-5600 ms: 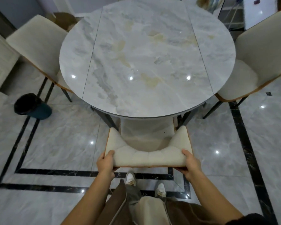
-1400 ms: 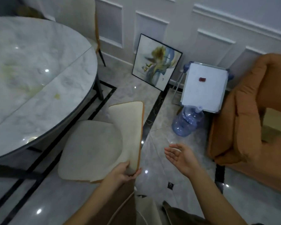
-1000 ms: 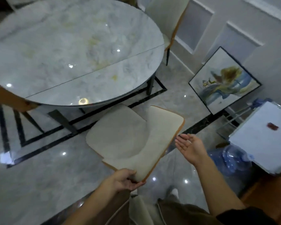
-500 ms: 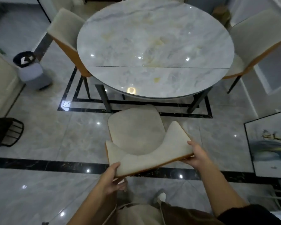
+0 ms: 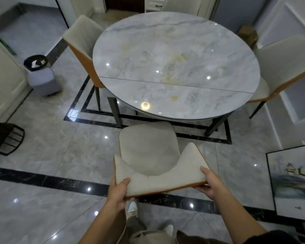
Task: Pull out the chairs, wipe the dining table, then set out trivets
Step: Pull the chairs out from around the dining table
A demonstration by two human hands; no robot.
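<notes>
A round grey marble dining table [image 5: 176,67] with yellowish stains stands ahead of me. Right in front of me is a cream chair [image 5: 148,147] with an orange edge, its seat out from under the table. My left hand [image 5: 119,188] grips the left end of its backrest top. My right hand [image 5: 208,183] grips the right end. Another cream chair [image 5: 83,43] is tucked in at the table's left, one more chair [image 5: 285,62] at its right, and a further chair back [image 5: 180,4] shows behind the table.
A grey waste bin [image 5: 40,74] with a black liner stands at the left. A black wire rack [image 5: 4,136] is at the far left edge. A framed painting [image 5: 294,182] leans at the right. A cardboard box [image 5: 247,32] sits behind the table.
I walked round the table from one chair to this one. My left hand took its backrest first, then my right hand closed on the other end. The chair now sits slightly further from the table.
</notes>
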